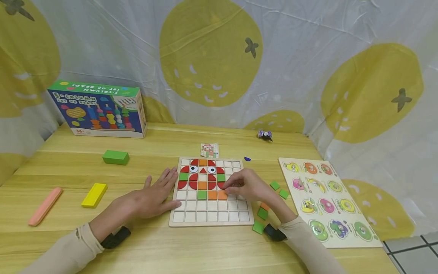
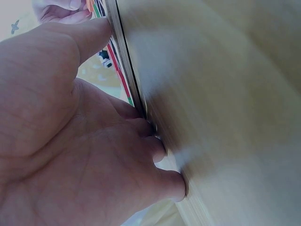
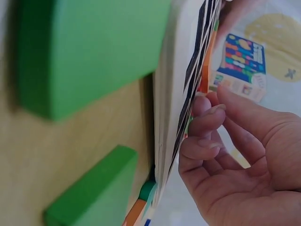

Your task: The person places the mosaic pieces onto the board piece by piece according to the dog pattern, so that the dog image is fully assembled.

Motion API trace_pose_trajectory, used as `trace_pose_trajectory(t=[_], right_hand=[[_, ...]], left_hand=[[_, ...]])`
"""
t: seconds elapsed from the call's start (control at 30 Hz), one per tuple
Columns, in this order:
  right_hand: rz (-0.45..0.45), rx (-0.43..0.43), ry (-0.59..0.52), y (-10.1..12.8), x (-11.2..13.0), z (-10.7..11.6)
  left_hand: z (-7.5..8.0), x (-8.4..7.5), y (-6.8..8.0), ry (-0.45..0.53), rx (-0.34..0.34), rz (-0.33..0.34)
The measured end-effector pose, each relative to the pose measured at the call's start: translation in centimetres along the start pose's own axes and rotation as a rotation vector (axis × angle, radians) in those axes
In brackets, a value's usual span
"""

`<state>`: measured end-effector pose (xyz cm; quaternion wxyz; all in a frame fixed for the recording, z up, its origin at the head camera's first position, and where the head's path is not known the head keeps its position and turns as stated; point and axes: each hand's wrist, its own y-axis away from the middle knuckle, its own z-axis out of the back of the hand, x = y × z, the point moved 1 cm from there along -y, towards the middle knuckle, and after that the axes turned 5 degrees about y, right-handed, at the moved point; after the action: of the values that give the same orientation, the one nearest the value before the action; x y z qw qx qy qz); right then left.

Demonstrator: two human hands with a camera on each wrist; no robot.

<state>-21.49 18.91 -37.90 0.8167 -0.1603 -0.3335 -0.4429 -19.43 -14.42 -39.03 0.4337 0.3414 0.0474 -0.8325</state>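
Note:
A wooden grid board [image 1: 210,217] lies in front of me, with red, green and orange pieces and two round eye pieces set in its squares. My left hand [image 1: 155,196] lies with fingers spread, its fingertips and thumb at the board's left edge. My right hand [image 1: 248,184] is over the board's right half, fingers bent. Its thumb and fingertips pinch at an orange square tile [image 1: 222,195], just below a red curved piece. In the right wrist view the thumb and index fingertips meet beside an orange tile [image 3: 205,70] at the board's surface.
Loose green tiles [image 1: 258,227] lie right of the board, under the right forearm. A fruit puzzle board [image 1: 301,194] is farther right. Behind stand a small pattern card [image 1: 209,150], a blue half-round piece [image 1: 247,158] and a boxed bead set [image 1: 102,110]. Green [image 1: 115,157] and yellow blocks [image 1: 94,195] sit left.

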Motion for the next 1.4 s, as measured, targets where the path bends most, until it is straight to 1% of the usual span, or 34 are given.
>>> trace_pose_trajectory(t=[0.1,0.2,0.27,0.3,0.5,0.53,0.63,0.77,0.9,1.03,1.13,1.2,1.27,1.4], right_hand=[[-0.006,0.001,-0.002,0.2,-0.1,0.3],[0.0,-0.006,-0.001,0.5,-0.6,1.0],[0.012,-0.006,0.0,0.8,-1.1,1.8],[0.02,-0.005,0.0,1.0,-1.4,2.2],[0.016,-0.005,-0.04,2.9,-3.9,4.8],[0.01,-0.008,-0.043,3.3,-4.4,5.1],[-0.022,-0.023,-0.041,4.2,-5.9,5.9],[-0.093,-0.061,-0.026,5.0,-7.4,6.6],[-0.11,-0.055,-0.047,5.1,-8.0,6.5],[-0.056,-0.01,-0.07,4.3,-7.3,5.6],[-0.027,0.001,-0.048,3.8,-6.6,4.9],[-0.021,-0.001,-0.024,3.6,-6.3,4.6],[-0.032,-0.006,0.004,3.5,-6.1,4.4],[-0.052,0.0,0.029,3.5,-5.8,4.3]], left_hand=[[0.1,-0.3,0.0,-0.013,0.01,0.02],[0.1,-0.4,0.0,-0.013,0.013,0.02],[0.0,-0.1,0.0,-0.004,0.011,0.016],[-0.2,0.3,-0.2,0.0,0.004,0.005],[-0.5,1.1,-0.5,0.024,-0.004,-0.016],[-0.3,0.7,-0.3,0.025,0.001,-0.008],[-0.2,0.4,-0.4,0.022,0.003,0.0],[-0.1,0.1,-0.3,0.02,0.007,0.013],[0.0,0.2,-0.3,0.017,0.004,0.017],[0.0,0.1,-0.1,0.008,0.001,0.02],[0.0,0.2,0.0,0.004,-0.001,0.02],[-0.1,0.5,-0.1,0.009,-0.005,0.007],[-0.2,0.7,-0.2,0.019,-0.006,-0.01],[-0.4,1.2,-0.4,0.024,-0.004,-0.012]])
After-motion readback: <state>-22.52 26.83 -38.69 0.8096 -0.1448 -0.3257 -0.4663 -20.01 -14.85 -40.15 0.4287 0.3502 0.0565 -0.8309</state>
